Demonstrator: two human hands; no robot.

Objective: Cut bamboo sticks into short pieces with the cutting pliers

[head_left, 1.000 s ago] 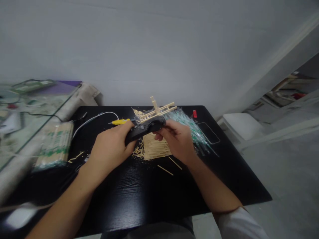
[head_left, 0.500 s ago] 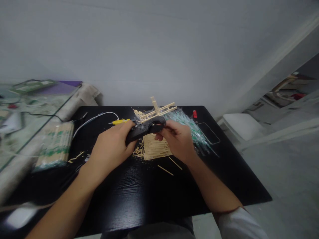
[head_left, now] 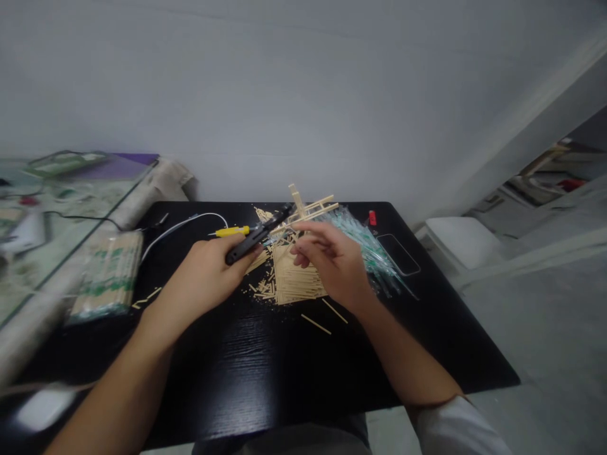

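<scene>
Near the frame's centre, a black tool (head_left: 258,236) is gripped by the left hand (head_left: 203,270); above wooden sticks (head_left: 298,283) on the worktop (head_left: 227,373), the right hand (head_left: 340,262) is loosely curled; whether anything is pinched cannot be told.

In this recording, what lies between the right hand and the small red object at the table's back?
In the head view, a heap of clear-and-green plastic wrappers lies between the right hand and the small red object.
</scene>
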